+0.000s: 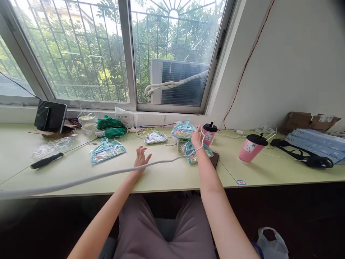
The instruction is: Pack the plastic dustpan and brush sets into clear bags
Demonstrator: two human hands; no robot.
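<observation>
Head view: your left hand (141, 158) rests open on the table (167, 178), apparently for support. Your right hand (197, 137) is at the topmost teal dustpan-shaped pack (183, 131) on the pile (192, 157), perhaps steadying it; grip cannot be determined.

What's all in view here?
Dustpan packs: at least four, teal, tabletop
Table: one, pale green, central
Cups: two, pink, right
Tool: one, black-handled, left
Tablet-like device: one, black, left
Bundle: one, green, back left
Strapped gadget: one, black, right
Boxes: at least two, blue and brown, right
Cable: one, white, foreground
Window: one, grey-framed, behind
Outdoor unit: one, grey, outside
Bag: one, white, floor
Left hand: one, bare, tabletop
Right hand: one, bare, at packs
</observation>
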